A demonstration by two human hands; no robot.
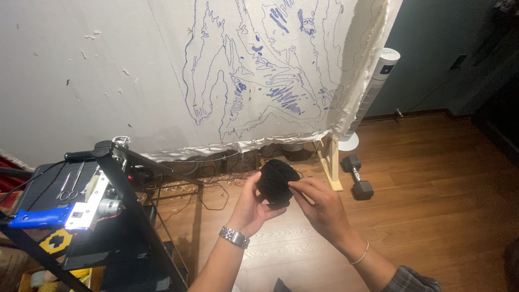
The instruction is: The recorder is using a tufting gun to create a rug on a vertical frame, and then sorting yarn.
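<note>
From the head view I see my left hand (254, 203) cupping the black yarn ball (277, 182) above the floor (432, 184) before the cloth (259, 75), right hand (319, 203) pinching its side; I'd judge a steady cupping grip and gentle pull best.
</note>
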